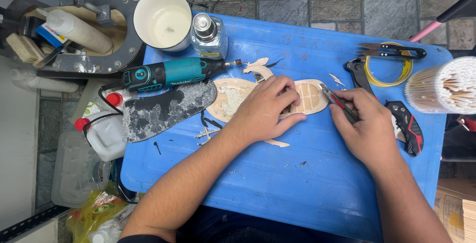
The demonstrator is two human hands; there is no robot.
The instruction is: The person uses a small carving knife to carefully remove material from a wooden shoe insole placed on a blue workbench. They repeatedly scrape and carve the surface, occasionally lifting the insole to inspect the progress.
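Your left hand (265, 106) rests on the shoe sole (270, 99) in the middle of the work board (277, 183), and your right hand (369, 129), just right of it, holds the cutter (337, 100) against the sole's right end. Left of the sole lie the rotary tool (171, 73) and, just before it, a flat sole piece (166, 109). Behind them stand the cup (162, 19) and bottle (208, 34); at the far right sit the tape roll (389, 72) and stick tub (448, 87).

Blue table top (307, 183); teal rotary tool (171, 73); tan sole (310, 96) — grid-scored; black sole (166, 108) — grey-mottled.
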